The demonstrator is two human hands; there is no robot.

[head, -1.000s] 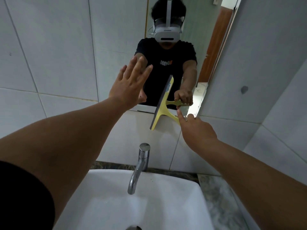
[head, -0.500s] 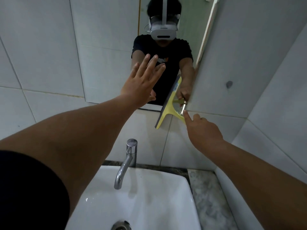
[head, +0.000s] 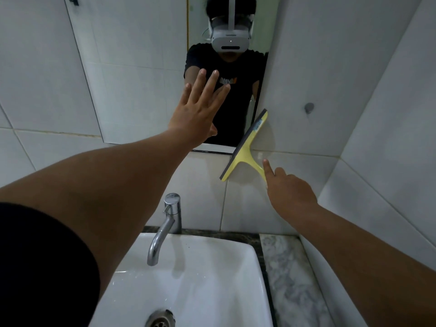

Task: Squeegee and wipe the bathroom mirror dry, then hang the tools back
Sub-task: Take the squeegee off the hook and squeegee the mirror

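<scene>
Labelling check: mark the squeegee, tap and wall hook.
squeegee (head: 245, 147), head view, on the yellow head beside the blade.
tap (head: 171, 204), head view, on the chrome top.
wall hook (head: 309, 107), head view, on the grey knob.

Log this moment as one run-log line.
left hand: open, flat at mirror | right hand: holds yellow squeegee handle | blade: on tiled wall at mirror's right edge

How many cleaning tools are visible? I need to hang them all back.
1: a yellow squeegee in the right hand, by the mirror's lower right corner. No cloth in view.
</scene>
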